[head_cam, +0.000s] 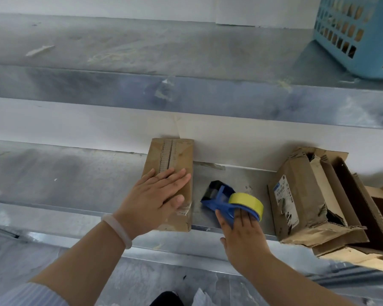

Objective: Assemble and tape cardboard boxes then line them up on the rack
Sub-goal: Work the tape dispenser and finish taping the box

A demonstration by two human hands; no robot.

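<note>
A narrow closed cardboard box (171, 155) lies on the lower metal rack shelf (64, 173), its far end against the white wall. My left hand (155, 195) rests flat on the near half of its top, fingers straight. Just right of the box sits a blue tape dispenser (219, 195) with a yellow tape roll (247, 203). My right hand (241, 237) is on the dispenser's near end, with its fingers spread under the roll and round the blue handle.
A pile of torn, opened cardboard boxes (314, 202) fills the shelf's right end. An upper shelf (142, 51) runs above, with a light blue plastic basket (358, 34) at its right. The floor shows below the shelf edge.
</note>
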